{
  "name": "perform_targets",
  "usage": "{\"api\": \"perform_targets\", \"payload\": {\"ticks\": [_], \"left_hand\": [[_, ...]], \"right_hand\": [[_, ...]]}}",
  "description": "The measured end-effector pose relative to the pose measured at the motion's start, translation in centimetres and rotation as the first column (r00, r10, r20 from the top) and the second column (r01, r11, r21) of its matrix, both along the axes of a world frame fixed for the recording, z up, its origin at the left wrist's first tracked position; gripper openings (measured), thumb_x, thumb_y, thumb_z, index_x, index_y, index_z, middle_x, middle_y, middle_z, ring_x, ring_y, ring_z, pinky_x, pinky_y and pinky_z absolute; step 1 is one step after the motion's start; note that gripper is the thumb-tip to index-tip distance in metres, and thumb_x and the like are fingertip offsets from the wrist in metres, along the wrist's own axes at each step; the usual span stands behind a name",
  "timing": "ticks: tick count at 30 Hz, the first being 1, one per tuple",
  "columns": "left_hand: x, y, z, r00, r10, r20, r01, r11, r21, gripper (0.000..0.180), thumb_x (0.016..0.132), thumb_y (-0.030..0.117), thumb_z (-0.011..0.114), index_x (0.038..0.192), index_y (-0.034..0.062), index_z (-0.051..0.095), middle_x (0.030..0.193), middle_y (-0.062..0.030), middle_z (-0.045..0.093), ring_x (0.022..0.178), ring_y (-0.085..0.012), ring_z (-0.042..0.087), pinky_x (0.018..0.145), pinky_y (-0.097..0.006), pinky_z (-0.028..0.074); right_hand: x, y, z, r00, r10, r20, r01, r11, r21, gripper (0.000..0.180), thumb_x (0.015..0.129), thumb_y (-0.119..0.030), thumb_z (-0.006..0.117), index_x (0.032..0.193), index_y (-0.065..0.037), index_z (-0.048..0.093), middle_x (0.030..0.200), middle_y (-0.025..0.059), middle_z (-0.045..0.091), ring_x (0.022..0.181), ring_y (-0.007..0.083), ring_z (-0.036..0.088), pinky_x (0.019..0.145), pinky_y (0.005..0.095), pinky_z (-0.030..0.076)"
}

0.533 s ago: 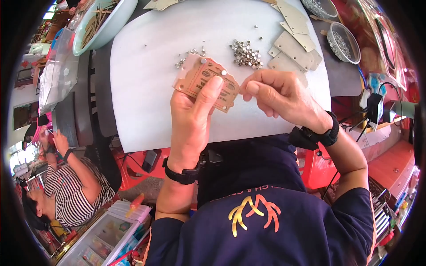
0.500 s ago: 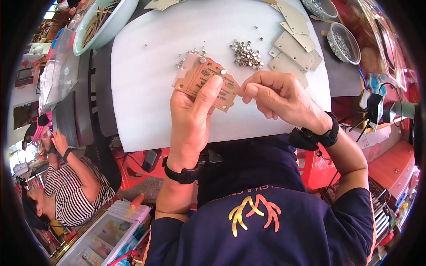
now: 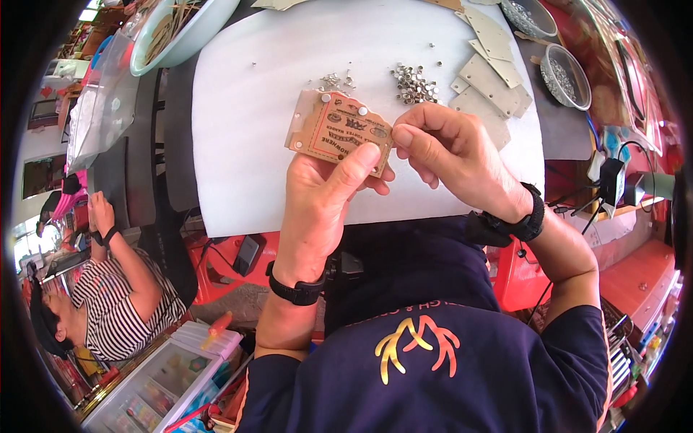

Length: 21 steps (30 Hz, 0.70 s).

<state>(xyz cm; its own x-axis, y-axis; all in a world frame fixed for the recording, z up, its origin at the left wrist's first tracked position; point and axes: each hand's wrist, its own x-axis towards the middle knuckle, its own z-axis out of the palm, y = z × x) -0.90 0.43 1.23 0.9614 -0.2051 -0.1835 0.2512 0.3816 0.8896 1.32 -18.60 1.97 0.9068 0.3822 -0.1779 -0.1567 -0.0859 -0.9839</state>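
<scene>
My left hand [image 3: 317, 206] holds a tan printed cardboard tag [image 3: 338, 130] above the white work sheet [image 3: 245, 123], thumb pressed on the tag's lower right corner. Small silver studs sit along the tag's upper edge. My right hand [image 3: 447, 155] pinches at the tag's right edge with thumb and forefinger; whether a stud is between the fingertips cannot be made out. A heap of silver eyelets [image 3: 414, 83] lies just beyond the right hand, and a smaller scatter of eyelets [image 3: 333, 79] lies above the tag.
Blank grey cardboard tags [image 3: 491, 72] lie at the sheet's right. Two small bowls of metal parts [image 3: 565, 76] stand far right, a pale green bowl [image 3: 180, 36] far left. A person in a striped shirt [image 3: 115, 303] sits lower left.
The tag and both hands stay in nearly the same place; my right fingers have shifted slightly along the tag's right edge.
</scene>
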Motion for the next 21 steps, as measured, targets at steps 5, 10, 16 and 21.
{"api": "perform_targets", "payload": {"ticks": [5, 10, 16, 21], "left_hand": [[-0.9, 1.3, -0.7, 1.0, 0.012, 0.003, -0.012, 1.0, -0.004, 0.032, 0.092, 0.015, 0.066, 0.119, 0.001, 0.056, 0.096, -0.0074, 0.066, 0.076, -0.0155, 0.064, 0.065, -0.03, 0.053], [-2.2, 3.1, -1.1, 0.987, 0.158, -0.017, -0.158, 0.987, 0.017, 0.031, 0.093, 0.012, 0.062, 0.121, 0.0028, 0.052, 0.097, -0.0062, 0.061, 0.078, -0.0171, 0.06, 0.067, -0.031, 0.047], [-2.6, 5.7, -2.0, 0.967, 0.253, 0.025, -0.252, 0.967, -0.031, 0.031, 0.093, 0.011, 0.064, 0.121, 0.0019, 0.053, 0.094, -0.0065, 0.064, 0.078, -0.0163, 0.063, 0.067, -0.031, 0.05], [-2.3, 5.3, -2.1, 0.957, 0.289, -0.02, -0.29, 0.956, -0.04, 0.018, 0.092, 0.011, 0.064, 0.109, 0.0039, 0.06, 0.091, -0.0047, 0.063, 0.076, -0.0166, 0.06, 0.067, -0.031, 0.046]], "right_hand": [[-0.3, 1.2, 0.0, 0.986, 0.035, 0.163, -0.018, 0.995, -0.103, 0.021, 0.096, -0.018, 0.06, 0.093, 0.002, 0.064, 0.067, 0.0012, 0.055, 0.057, 0.0065, 0.048, 0.051, 0.0257, 0.04], [1.8, 1.1, -0.2, 0.886, 0.177, 0.428, -0.037, 0.948, -0.316, 0.014, 0.094, -0.014, 0.062, 0.094, 0.0, 0.065, 0.073, 0.0037, 0.058, 0.058, 0.0071, 0.055, 0.051, 0.0242, 0.045], [7.2, 0.8, 1.6, 0.759, 0.296, 0.58, 0.074, 0.845, -0.529, 0.015, 0.088, -0.013, 0.065, 0.093, 0.001, 0.065, 0.068, 0.01, 0.061, 0.06, 0.0148, 0.057, 0.059, 0.0296, 0.047], [10.2, 1.8, 0.8, 0.754, 0.407, 0.516, 0.067, 0.733, -0.677, 0.014, 0.084, -0.01, 0.063, 0.088, 0.003, 0.064, 0.072, 0.0145, 0.064, 0.063, 0.0254, 0.061, 0.062, 0.0344, 0.049]]}}
